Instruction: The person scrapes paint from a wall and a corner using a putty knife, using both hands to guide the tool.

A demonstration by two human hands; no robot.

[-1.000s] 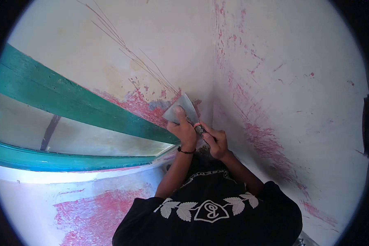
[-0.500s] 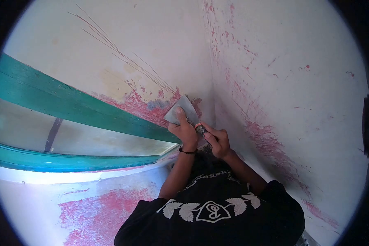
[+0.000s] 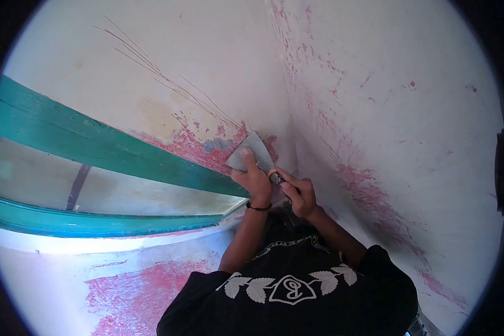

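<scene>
A broad putty knife (image 3: 261, 147) with a flat grey blade lies against the wall near the corner, its blade over a patch of scraped red paint (image 3: 193, 147). My right hand (image 3: 301, 197) is closed around its dark handle, which has an orange band by the blade. One digit of my left hand (image 3: 254, 182) presses flat along the blade, while its other fingers are mostly hidden behind the tool. A dark bracelet (image 3: 258, 208) circles my left wrist.
A green wooden frame (image 3: 95, 137) runs along the left, just beside the hands. The right wall (image 3: 397, 123) meets the left one in a corner and carries red streaks (image 3: 369, 196). Long thin scratches (image 3: 162, 75) mark the wall above. Another red patch (image 3: 145, 291) shows lower left.
The view has shifted slightly. Both hands keep their hold on the putty knife, which stays at nearly the same spot on the wall.
</scene>
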